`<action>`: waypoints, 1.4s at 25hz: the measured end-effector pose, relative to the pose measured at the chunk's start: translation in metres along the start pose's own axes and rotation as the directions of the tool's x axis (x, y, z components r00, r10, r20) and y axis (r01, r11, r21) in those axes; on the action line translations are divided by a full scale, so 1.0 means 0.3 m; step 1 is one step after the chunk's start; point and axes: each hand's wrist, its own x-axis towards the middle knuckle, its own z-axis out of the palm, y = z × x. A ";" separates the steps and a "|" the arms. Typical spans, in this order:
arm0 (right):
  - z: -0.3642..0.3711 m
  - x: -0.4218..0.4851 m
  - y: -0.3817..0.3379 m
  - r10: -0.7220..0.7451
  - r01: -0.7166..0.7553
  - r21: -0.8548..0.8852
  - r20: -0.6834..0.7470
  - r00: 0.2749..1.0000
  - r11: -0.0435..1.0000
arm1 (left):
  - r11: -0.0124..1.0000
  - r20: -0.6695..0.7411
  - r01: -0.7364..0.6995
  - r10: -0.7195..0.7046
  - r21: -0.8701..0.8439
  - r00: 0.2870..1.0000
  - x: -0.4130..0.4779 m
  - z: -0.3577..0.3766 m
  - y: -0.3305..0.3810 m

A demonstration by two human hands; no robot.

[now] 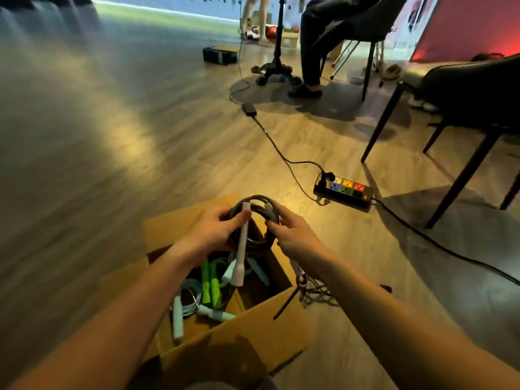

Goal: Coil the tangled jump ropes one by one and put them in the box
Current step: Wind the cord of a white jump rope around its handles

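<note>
Dark jump rope (257, 204), wound into a coil, is up in the air right over the open cardboard box (270, 333) on the floor. The left hand (218, 225) grips the coil's left side, fingers curled round the strands and the top of a white handle (241, 250), which hangs straight down into the box opening. The right hand (292, 235) pinches the coil's right side, thumb and fingers closed on the strands, and a second, greyer handle (269, 211) lies tucked along the loop by those fingertips. How many turns the coil has is hard to count, since the strands blur together.

In the box there's a green rope (209, 285) and a pale blue rope (188, 298), with one pale handle (177, 319) leaning over the near-left wall. The white handle and the left forearm cover part of the contents.

Just right of the box, a dark tangle of cord (309, 289) lies on the floor, half hidden behind the right forearm; what it consists of is unclear.

Farther right sits a power strip (344, 191) with coloured sockets, its cable running away in both directions. Beyond that are a dark chair (464, 108) and a seated person's leg (309, 52), cut off at the top edge.
</note>
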 end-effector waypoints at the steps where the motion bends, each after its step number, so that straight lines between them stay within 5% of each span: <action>1: 0.033 0.067 0.037 -0.017 0.019 -0.034 0.043 0.999 0.999 | 1.000 -0.040 0.018 -0.018 -0.012 0.999 0.033 -0.030 -0.056; 10: 0.307 0.448 0.389 -0.021 0.155 -0.244 0.476 0.879 0.957 | 0.962 -0.071 0.265 -0.261 0.058 0.963 0.190 -0.229 -0.466; 20: 0.414 0.427 0.698 0.347 0.023 -0.628 0.460 0.818 0.778 | 0.818 -0.026 0.482 -0.500 0.313 0.865 0.243 -0.094 -0.787; 27: 0.434 0.414 0.704 0.507 0.092 -0.860 0.379 0.774 0.501 | 0.671 -0.130 0.278 -0.263 0.688 0.956 0.230 -0.052 -0.867; 30: 0.421 0.405 0.702 0.468 0.076 -0.825 0.391 0.792 0.560 | 0.629 -0.155 0.282 -0.249 0.725 0.956 0.219 -0.044 -0.871; 35: 0.420 0.421 0.709 0.303 -0.037 -0.782 0.197 0.932 0.622 | 0.522 -0.254 0.159 0.114 0.838 0.961 0.143 -0.031 -0.856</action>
